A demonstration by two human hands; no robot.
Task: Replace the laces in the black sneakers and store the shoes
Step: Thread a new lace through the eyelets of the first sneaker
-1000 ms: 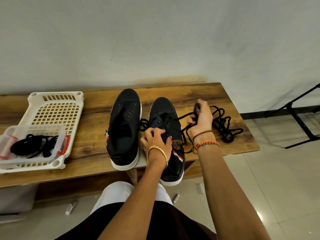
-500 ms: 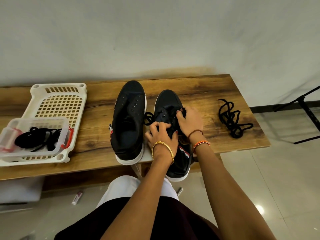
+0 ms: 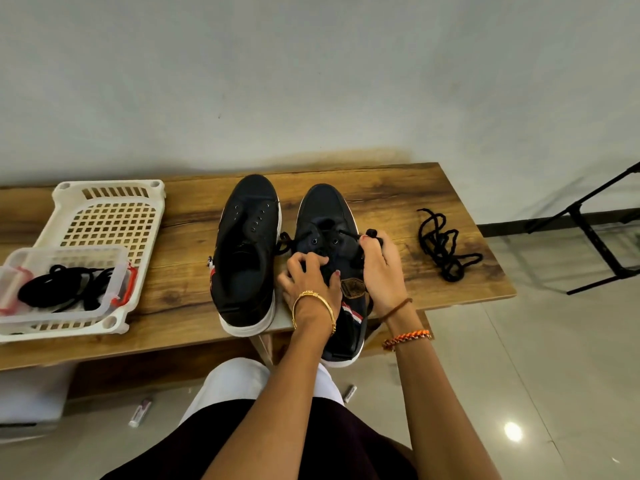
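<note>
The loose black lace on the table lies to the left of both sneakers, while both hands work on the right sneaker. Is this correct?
Not quite. In the head view, the loose black lace lies to the right of both sneakers, not the left. The rest holds: the left hand and right hand work on the right sneaker.

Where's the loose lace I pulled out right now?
The loose lace lies in a tangle on the bench, toward its right end, right of the right sneaker and apart from both hands.
</note>
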